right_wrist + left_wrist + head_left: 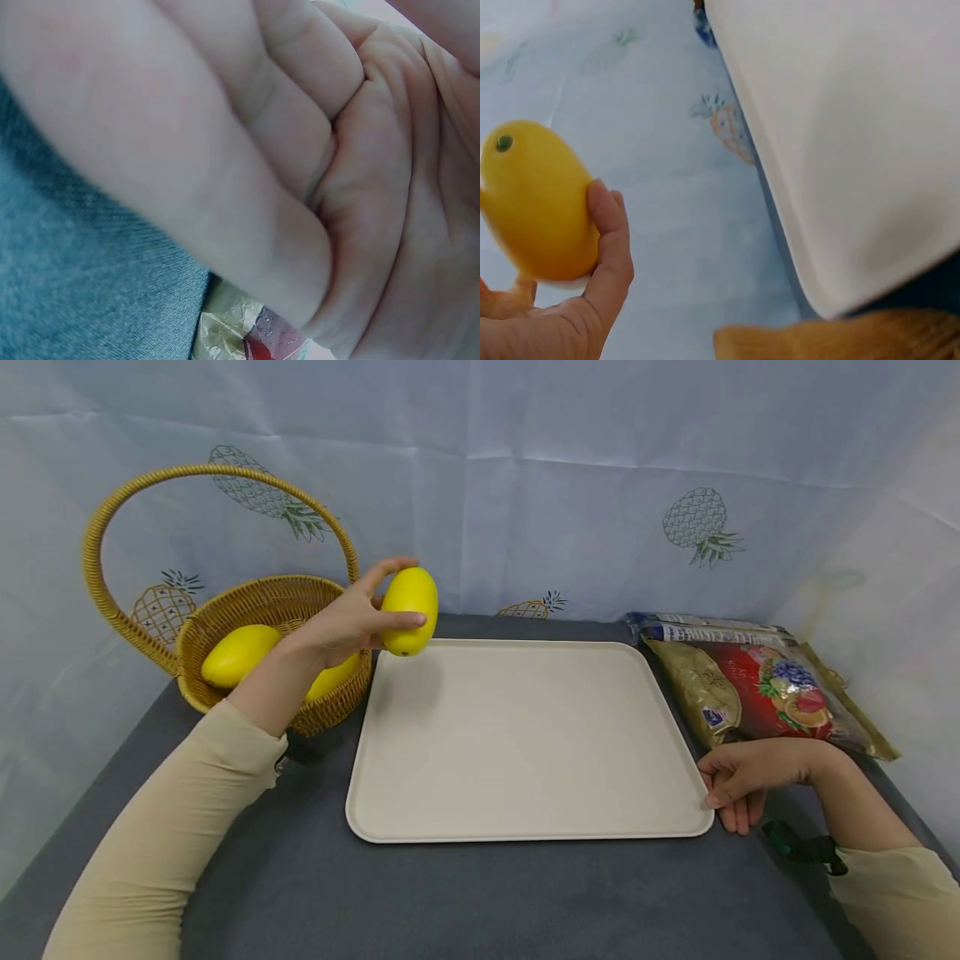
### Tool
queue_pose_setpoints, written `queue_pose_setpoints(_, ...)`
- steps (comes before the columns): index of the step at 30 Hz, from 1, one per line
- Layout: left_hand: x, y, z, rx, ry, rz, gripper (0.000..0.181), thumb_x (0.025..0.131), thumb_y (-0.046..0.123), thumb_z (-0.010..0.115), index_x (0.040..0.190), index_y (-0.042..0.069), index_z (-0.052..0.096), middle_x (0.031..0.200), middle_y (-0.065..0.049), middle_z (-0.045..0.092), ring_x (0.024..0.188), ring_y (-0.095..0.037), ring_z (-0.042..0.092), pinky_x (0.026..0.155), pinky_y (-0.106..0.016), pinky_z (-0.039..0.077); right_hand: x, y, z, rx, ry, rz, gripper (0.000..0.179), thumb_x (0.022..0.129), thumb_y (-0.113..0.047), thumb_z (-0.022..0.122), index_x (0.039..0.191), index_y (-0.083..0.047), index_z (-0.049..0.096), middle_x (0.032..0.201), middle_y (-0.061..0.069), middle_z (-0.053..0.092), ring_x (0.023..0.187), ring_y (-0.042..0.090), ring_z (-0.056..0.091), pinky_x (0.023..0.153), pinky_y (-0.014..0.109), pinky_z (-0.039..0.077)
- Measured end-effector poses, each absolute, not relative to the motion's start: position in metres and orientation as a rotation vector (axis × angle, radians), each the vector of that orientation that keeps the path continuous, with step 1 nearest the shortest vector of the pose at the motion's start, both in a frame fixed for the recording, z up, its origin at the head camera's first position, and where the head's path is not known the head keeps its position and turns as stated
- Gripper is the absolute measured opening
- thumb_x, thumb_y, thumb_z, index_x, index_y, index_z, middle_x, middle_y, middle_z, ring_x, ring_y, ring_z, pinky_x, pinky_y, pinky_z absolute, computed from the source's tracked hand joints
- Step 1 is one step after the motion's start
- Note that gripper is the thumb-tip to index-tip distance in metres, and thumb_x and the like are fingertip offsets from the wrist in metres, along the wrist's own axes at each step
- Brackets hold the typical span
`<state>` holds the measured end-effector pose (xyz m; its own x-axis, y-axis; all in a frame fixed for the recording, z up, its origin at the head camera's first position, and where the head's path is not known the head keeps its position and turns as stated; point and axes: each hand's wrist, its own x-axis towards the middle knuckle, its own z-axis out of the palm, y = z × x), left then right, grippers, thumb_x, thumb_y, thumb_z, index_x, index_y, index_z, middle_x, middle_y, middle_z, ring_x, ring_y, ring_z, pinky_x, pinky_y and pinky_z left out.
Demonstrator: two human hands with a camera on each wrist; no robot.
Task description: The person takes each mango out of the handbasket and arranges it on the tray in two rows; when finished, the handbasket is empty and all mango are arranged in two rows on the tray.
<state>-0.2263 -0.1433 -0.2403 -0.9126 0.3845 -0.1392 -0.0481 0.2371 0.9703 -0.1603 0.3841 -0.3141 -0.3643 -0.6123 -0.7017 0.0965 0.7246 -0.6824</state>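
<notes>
My left hand point(348, 622) grips a yellow mango point(410, 610), raised just over the back left corner of a cream tray point(532, 735). Fingers and thumb lie on either side of the fruit; the left wrist view shows the green stem spot on the mango point(536, 199). More yellow mangoes point(238, 656) lie in a wicker basket point(330, 714) beneath the left forearm, partly hidden by it. At the tray's front right corner my right hand point(757, 777) pinches the rim between thumb and fingers. Its curled fingers point(172, 150) fill the right wrist view.
A tall looped handle point(225, 468) arches over the basket. Behind the right hand lie shiny food packages point(772, 685), one printed with fruit, close to the tray's right edge. A pineapple-patterned cloth point(562, 510) hangs behind the dark grey table point(487, 902).
</notes>
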Motion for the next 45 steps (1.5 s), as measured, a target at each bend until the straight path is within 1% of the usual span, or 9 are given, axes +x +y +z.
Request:
queue_pose_setpoints(3, -0.227, -0.129, -0.245, 0.328, 2.126, 1.752, 0.079, 0.094, 0.012, 0.065, 0.152, 0.042, 0.022, 0.144, -0.019, 0.04, 0.117, -0.032, 0.058, 0.087, -0.038, 0.059, -0.161, 0.384, -0.315, -0.404, 1.8, -0.787, 0.021, 0.103, -0.018, 0.052, 0.104, 0.003, 0.056, 0.087, 0.014, 0.077, 0.072, 0.011, 0.074, 0.066, 0.026, 0.061)
queue_pose_setpoints(6, -0.228, -0.115, -0.25, 0.34, 2.112, 1.77, 0.079, 0.092, 0.012, 0.067, 0.151, 0.043, 0.025, 0.143, -0.018, 0.041, 0.119, -0.034, 0.057, 0.086, -0.039, 0.058, -0.161, 0.384, -0.315, -0.401, 1.793, -0.793, 0.021, 0.103, -0.018, 0.052, 0.104, 0.003, 0.056, 0.088, 0.014, 0.077, 0.073, 0.011, 0.074, 0.067, 0.026, 0.061)
queue_pose_setpoints(13, -0.232, -0.084, -0.262, 0.367, 2.126, 1.762, 0.079, 0.089, 0.019, 0.072, 0.15, 0.042, 0.026, 0.143, -0.015, 0.041, 0.118, -0.033, 0.057, 0.085, -0.039, 0.058, -0.161, 0.384, -0.315, -0.407, 1.783, -0.8, 0.021, 0.103, -0.017, 0.051, 0.104, 0.003, 0.056, 0.087, 0.014, 0.077, 0.073, 0.011, 0.074, 0.067, 0.026, 0.061)
queue_pose_setpoints(19, -0.235, -0.057, -0.274, 0.378, 2.112, 1.75, 0.08, 0.086, 0.022, 0.076, 0.148, 0.042, 0.03, 0.141, -0.013, 0.043, 0.116, -0.031, 0.057, 0.083, -0.038, 0.06, -0.162, 0.385, -0.315, -0.413, 1.789, -0.796, 0.021, 0.103, -0.017, 0.051, 0.104, 0.003, 0.056, 0.088, 0.014, 0.077, 0.073, 0.012, 0.074, 0.067, 0.027, 0.061)
queue_pose_setpoints(26, -0.237, -0.03, -0.284, 0.38, 2.094, 1.783, 0.079, 0.084, 0.025, 0.078, 0.147, 0.042, 0.033, 0.142, -0.007, 0.042, 0.117, -0.029, 0.056, 0.084, -0.038, 0.059, -0.162, 0.384, -0.315, -0.416, 1.791, -0.792, 0.02, 0.103, -0.017, 0.052, 0.105, 0.002, 0.056, 0.087, 0.013, 0.077, 0.073, 0.011, 0.074, 0.067, 0.026, 0.061)
queue_pose_setpoints(29, -0.238, -0.02, -0.288, 0.352, 2.075, 1.799, 0.077, 0.085, 0.029, 0.077, 0.147, 0.042, 0.033, 0.143, -0.006, 0.042, 0.116, -0.028, 0.057, 0.084, -0.036, 0.059, -0.162, 0.384, -0.315, -0.406, 1.784, -0.797, 0.021, 0.103, -0.017, 0.052, 0.105, 0.003, 0.056, 0.087, 0.013, 0.077, 0.073, 0.011, 0.074, 0.067, 0.025, 0.061)
queue_pose_setpoints(34, -0.24, -0.004, -0.292, 0.316, 2.034, 1.826, 0.069, 0.089, 0.033, 0.071, 0.147, 0.042, 0.034, 0.145, -0.006, 0.041, 0.117, -0.028, 0.057, 0.084, -0.036, 0.058, -0.161, 0.383, -0.313, -0.396, 1.781, -0.8, 0.022, 0.103, -0.018, 0.052, 0.104, 0.004, 0.056, 0.087, 0.011, 0.077, 0.073, 0.011, 0.074, 0.067, 0.026, 0.061)
queue_pose_setpoints(40, -0.244, 0.013, -0.294, 0.3, 1.992, 1.828, 0.069, 0.091, 0.028, 0.068, 0.149, 0.042, 0.032, 0.153, -0.003, 0.034, 0.125, -0.03, 0.053, 0.092, -0.044, 0.057, -0.161, 0.384, -0.313, -0.396, 1.779, -0.799, 0.022, 0.103, -0.018, 0.052, 0.103, 0.003, 0.056, 0.086, 0.011, 0.077, 0.072, 0.01, 0.074, 0.067, 0.025, 0.061)
queue_pose_setpoints(45, -0.247, 0.026, -0.299, 0.276, 1.944, 1.826, 0.073, 0.09, 0.019, 0.066, 0.15, 0.041, 0.031, 0.157, -0.002, 0.031, 0.133, -0.032, 0.047, 0.098, -0.05, 0.054, -0.162, 0.384, -0.314, -0.407, 1.785, -0.795, 0.021, 0.103, -0.017, 0.052, 0.104, 0.003, 0.056, 0.087, 0.012, 0.077, 0.072, 0.011, 0.074, 0.067, 0.026, 0.061)
